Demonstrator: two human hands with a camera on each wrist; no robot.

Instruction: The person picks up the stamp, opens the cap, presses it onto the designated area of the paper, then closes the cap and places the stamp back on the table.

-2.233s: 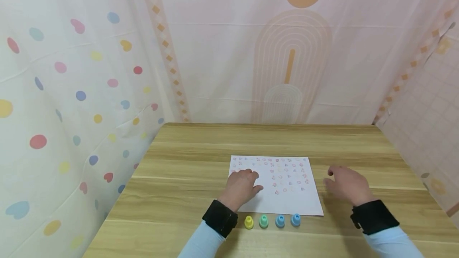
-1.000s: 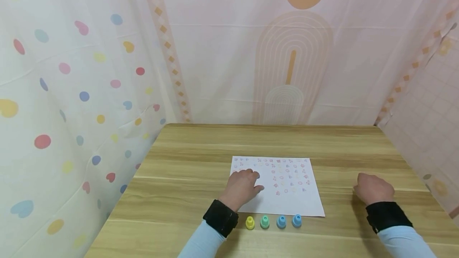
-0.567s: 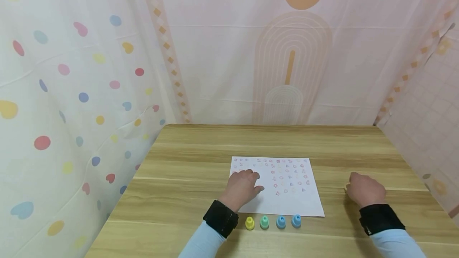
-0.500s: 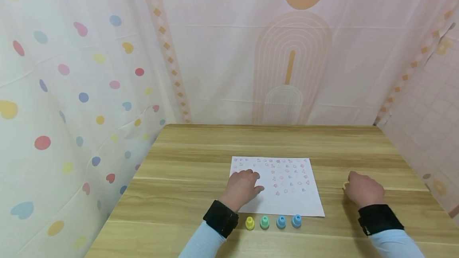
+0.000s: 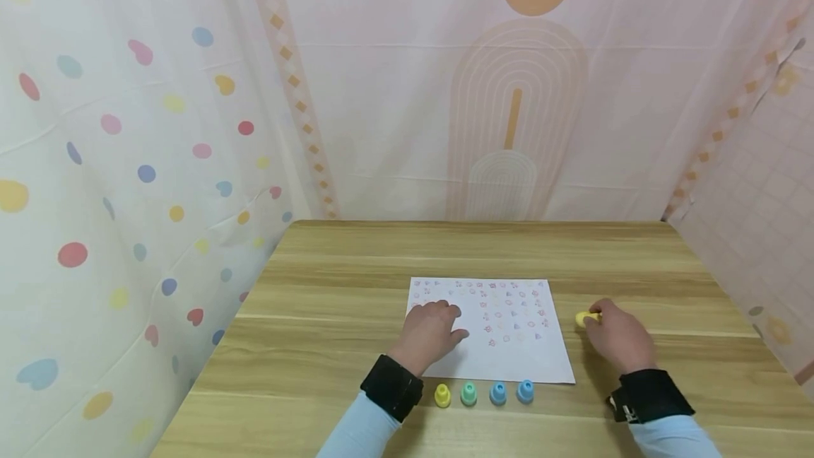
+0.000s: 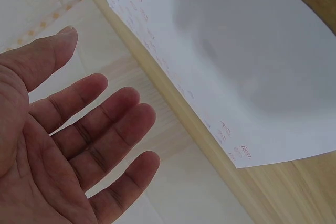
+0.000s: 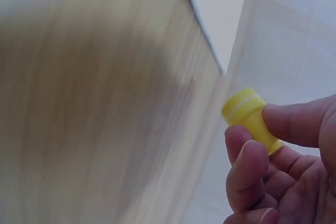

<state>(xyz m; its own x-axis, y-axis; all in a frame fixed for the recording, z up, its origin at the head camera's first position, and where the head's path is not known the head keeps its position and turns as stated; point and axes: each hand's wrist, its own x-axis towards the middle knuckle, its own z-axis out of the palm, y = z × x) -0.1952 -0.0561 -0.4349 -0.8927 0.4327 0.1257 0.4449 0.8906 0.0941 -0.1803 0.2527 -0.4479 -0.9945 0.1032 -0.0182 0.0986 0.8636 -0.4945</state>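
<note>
A white sheet of paper (image 5: 509, 362) lies on the table, printed with rows of small coloured marks. My left hand (image 5: 427, 334) is over the paper's left part, its fingers loosely extended and holding nothing; in the left wrist view the bare palm (image 6: 47, 177) shows. To the right of the paper my right hand (image 5: 620, 336) pinches a small yellow stamp (image 7: 245, 109) between thumb and fingers, its wider end pointing away from the palm. The stamp is above the table, apart from the paper. Its lower part is hidden in the fingers.
Along the paper's near edge stand a yellow stamp (image 5: 441, 396), a green stamp (image 5: 468, 394) and two blue ones, the left blue stamp (image 5: 498, 394) and the right blue stamp (image 5: 525, 392). Patterned curtains (image 5: 381, 90) hang behind and beside the wooden table (image 5: 318, 345).
My right hand went right, away from the paper, then came back left toward it; the yellow stamp now shows in its fingers. The left hand and the paper have stayed in place.
</note>
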